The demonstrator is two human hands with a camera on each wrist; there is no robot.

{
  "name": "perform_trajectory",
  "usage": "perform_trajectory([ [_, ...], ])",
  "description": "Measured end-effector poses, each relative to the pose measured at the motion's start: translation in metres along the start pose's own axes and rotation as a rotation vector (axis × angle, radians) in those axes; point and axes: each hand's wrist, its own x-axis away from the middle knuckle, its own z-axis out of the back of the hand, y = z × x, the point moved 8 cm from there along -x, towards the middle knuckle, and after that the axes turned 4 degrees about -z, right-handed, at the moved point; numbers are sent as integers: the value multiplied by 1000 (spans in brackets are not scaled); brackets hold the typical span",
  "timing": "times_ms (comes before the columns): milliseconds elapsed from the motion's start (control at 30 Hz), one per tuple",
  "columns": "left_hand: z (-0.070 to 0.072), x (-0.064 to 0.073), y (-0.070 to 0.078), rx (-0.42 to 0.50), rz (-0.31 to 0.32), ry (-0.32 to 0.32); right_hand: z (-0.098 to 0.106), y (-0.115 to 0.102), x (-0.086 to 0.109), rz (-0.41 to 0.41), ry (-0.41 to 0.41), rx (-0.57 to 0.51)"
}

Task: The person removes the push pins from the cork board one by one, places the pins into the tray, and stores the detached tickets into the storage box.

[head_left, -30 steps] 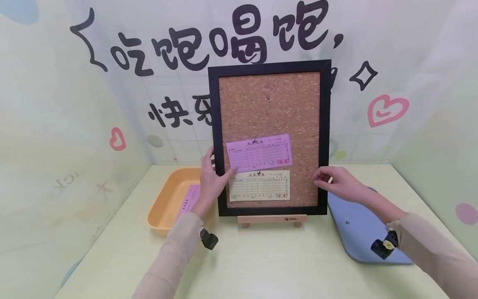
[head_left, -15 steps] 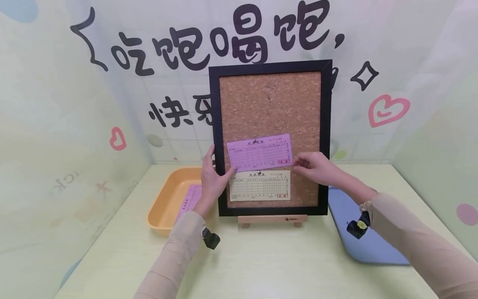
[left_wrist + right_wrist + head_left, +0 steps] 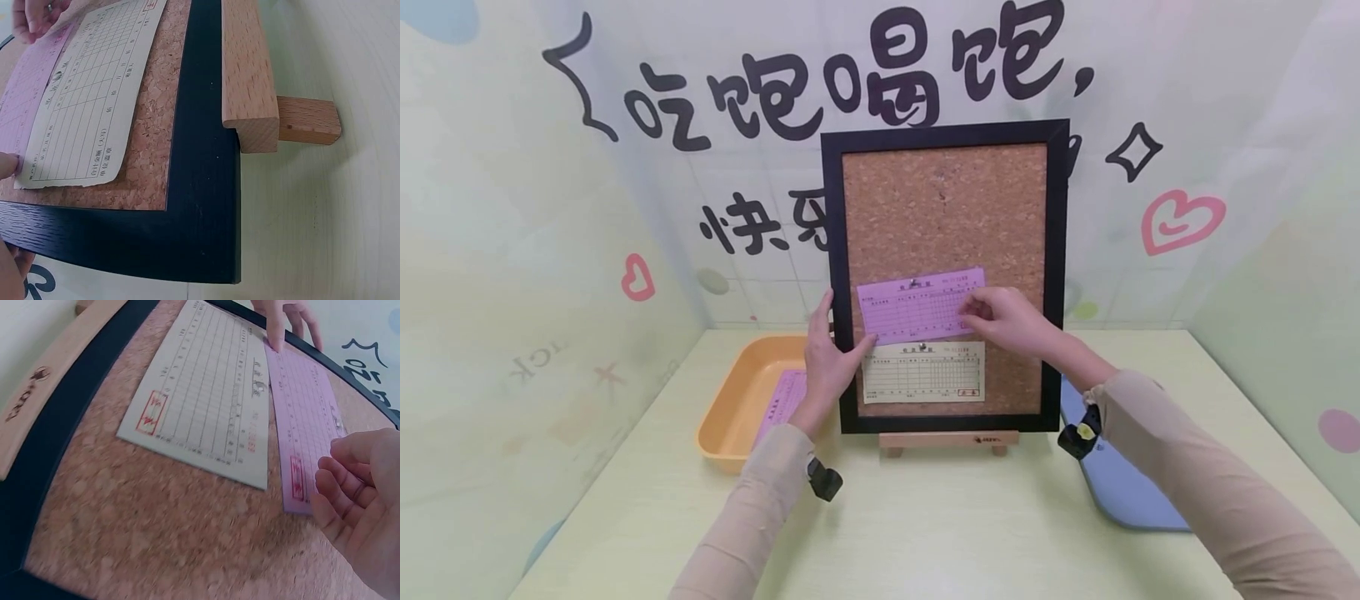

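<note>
A black-framed cork board [image 3: 943, 217] stands tilted on a small wooden easel [image 3: 947, 439]. My left hand [image 3: 831, 358] grips its left edge, fingers behind the frame, thumb at the purple slip's lower left corner. The purple receipt slip [image 3: 902, 308] and a cream receipt slip [image 3: 921, 379] below it each have a pushpin at the top middle. My right hand [image 3: 1003, 321] is over the purple slip's right end, fingers curled together. In the left wrist view, a small shiny piece [image 3: 50, 6] shows between those fingers; its exact kind is too small to tell.
An orange tray [image 3: 730, 408] with another purple slip [image 3: 781, 400] stands left of the board. To the right lies a blue mat [image 3: 1127, 492], partly under my right sleeve, with a small pin [image 3: 1101, 447] on it. A printed backdrop encloses the table.
My right hand has moved left from the frame's right edge, across the cork, to the purple slip's right end. My left hand has kept its hold on the frame.
</note>
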Motion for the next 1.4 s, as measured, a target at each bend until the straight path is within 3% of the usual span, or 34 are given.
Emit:
perform_trajectory([
  [533, 0, 0, -2, -1, 13, -4, -3, -30, -33, 88, 149, 117],
  [1400, 1, 1, -1, 12, 10, -5, -9, -38, -51, 8, 326, 215],
])
